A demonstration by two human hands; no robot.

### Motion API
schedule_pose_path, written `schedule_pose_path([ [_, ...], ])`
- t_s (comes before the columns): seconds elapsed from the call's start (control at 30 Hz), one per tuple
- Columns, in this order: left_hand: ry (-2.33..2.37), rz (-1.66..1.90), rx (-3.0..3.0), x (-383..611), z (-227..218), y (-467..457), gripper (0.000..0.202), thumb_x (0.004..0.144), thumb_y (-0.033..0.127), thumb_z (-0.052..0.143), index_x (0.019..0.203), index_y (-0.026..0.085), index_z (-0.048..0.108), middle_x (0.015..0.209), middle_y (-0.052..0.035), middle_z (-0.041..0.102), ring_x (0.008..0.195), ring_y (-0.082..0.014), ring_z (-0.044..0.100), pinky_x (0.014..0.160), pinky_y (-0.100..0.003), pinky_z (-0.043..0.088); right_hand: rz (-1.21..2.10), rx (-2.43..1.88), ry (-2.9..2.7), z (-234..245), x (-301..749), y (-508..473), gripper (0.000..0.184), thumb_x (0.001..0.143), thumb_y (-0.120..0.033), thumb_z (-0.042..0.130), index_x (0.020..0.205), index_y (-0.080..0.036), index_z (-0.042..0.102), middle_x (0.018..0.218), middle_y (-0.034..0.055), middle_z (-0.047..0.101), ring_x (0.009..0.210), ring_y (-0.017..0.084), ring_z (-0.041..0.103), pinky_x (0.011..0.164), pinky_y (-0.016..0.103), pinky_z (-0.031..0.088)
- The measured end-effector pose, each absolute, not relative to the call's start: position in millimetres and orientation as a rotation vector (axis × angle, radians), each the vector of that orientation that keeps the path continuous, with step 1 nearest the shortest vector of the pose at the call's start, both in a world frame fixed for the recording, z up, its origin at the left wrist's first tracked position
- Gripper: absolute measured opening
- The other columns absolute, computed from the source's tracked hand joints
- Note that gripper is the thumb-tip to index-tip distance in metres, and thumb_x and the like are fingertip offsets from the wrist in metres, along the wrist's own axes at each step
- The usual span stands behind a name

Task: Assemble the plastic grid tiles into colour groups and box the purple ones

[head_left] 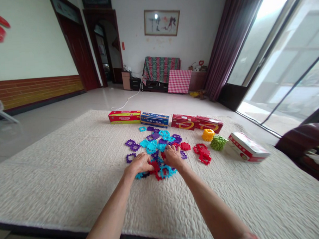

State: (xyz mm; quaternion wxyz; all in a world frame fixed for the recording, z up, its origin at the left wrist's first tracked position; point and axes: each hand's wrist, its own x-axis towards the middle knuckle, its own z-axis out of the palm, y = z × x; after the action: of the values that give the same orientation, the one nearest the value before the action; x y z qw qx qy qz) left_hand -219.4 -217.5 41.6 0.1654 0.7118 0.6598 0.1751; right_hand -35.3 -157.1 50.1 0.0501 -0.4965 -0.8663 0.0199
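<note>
A loose pile of flat plastic interlocking pieces with notched edges lies on the quilted mat point(72, 186). My left hand point(140, 163) is at the pile's near left side, its fingers closed at the edge of a red interlocking piece point(154, 168). Over the pile's right part, my right hand point(173, 156) has its fingers curled down, and what lies under them is hidden. Light-blue pieces point(150, 145) and purple pieces point(131, 157) surround both hands. A light-blue piece point(165, 171) lies just below my right hand.
Right of the pile lie red pieces point(203, 153), a yellow stack point(208, 135) and a green stack point(218, 143). Behind stand a red-and-yellow box point(124, 117), a blue box point(154, 120) and two dark red boxes point(184, 122). A white-and-red box point(247, 146) sits farther right.
</note>
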Motion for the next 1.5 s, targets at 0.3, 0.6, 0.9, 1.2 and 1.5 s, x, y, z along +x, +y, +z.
schedule_pose_path([
  [0.3,1.794,0.845,1.684,-223.2,47.7,-208.2,0.014,0.064,0.031,0.061,0.061,0.018,0.061,0.061,0.0019,0.060,0.062,-0.0139,0.056,0.059,-0.024,0.040,0.194,-1.415,-2.581,50.9,-27.8,-150.6,0.008,0.070,-0.025,0.065,0.071,-0.018,0.068,0.124,0.0094,0.055,0.112,0.032,0.045,0.096,0.060,0.028],
  [0.6,1.702,1.184,1.097,-204.8,46.4,-194.3,0.021,0.068,0.039,0.062,0.072,0.019,0.057,0.065,0.0008,0.064,0.063,-0.0151,0.063,0.052,-0.022,0.042,0.346,-1.116,-2.285,46.1,-35.9,-147.9,0.021,0.070,-0.020,0.064,0.091,-0.020,0.064,0.121,0.0089,0.060,0.113,0.024,0.054,0.094,0.043,0.039],
  [0.9,1.433,1.293,0.825,-186.5,52.4,-194.6,0.036,0.061,0.047,0.069,0.078,0.019,0.056,0.070,0.0002,0.065,0.060,-0.0137,0.062,0.052,-0.023,0.044,0.422,-0.880,-2.068,33.4,-47.5,-156.9,0.040,0.072,-0.016,0.059,0.111,-0.018,0.050,0.105,0.0083,0.062,0.097,0.019,0.060,0.086,0.031,0.048],
  [1.2,1.419,1.285,0.894,-166.3,51.4,-188.5,0.035,0.061,0.048,0.067,0.078,0.019,0.056,0.071,0.0001,0.065,0.063,-0.0142,0.062,0.054,-0.024,0.046,0.454,-0.966,-2.015,35.0,-31.9,-158.0,0.060,0.070,-0.016,0.062,0.127,-0.020,0.043,0.118,0.0111,0.051,0.106,0.022,0.055,0.091,0.036,0.048],
  [1.5,1.423,1.221,1.033,-135.3,48.9,-178.8,0.033,0.066,0.042,0.067,0.086,0.017,0.059,0.078,-0.0024,0.068,0.069,-0.0158,0.065,0.055,-0.023,0.045,0.398,-1.159,-2.000,31.3,10.0,-157.6,0.054,0.075,-0.016,0.061,0.127,-0.021,0.048,0.120,0.0107,0.053,0.110,0.022,0.054,0.093,0.035,0.046],
])
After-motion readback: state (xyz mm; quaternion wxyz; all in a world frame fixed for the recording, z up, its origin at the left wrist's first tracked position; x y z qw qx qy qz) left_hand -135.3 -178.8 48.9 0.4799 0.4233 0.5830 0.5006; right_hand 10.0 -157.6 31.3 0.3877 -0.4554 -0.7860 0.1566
